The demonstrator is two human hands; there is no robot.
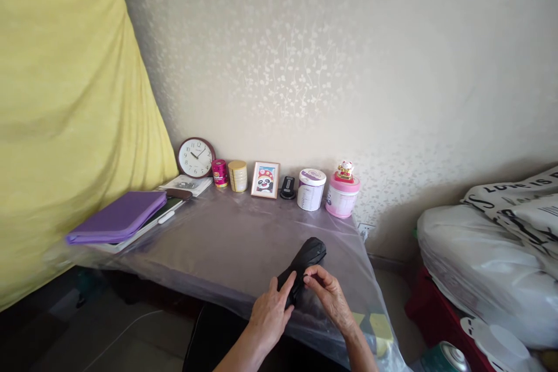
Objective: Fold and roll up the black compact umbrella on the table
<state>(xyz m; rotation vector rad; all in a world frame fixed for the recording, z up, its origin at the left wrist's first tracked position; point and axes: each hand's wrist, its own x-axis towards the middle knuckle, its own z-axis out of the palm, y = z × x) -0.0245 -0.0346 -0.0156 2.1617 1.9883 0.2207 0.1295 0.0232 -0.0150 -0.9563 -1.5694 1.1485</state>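
Note:
A black folded umbrella (307, 254) lies slantwise near the front right of the table, its cloth wrapped into a narrow bundle. My left hand (273, 308) is closed around its near end, with the thumb and fingers pressing on the cloth. On its right side, my right hand (328, 293) pinches a small dark bit at the umbrella's edge between thumb and forefinger; whether that is a strap or cloth I cannot tell. The umbrella's near end is partly hidden by my left hand.
Clear plastic covers the table (226, 232). Along the wall stand a clock (196, 158), a pink tin (220, 173), a yellow-lidded jar (238, 176), a panda picture frame (265, 180), a black stand (288, 187) and two tubs (311, 190). A purple folder (117, 216) lies left.

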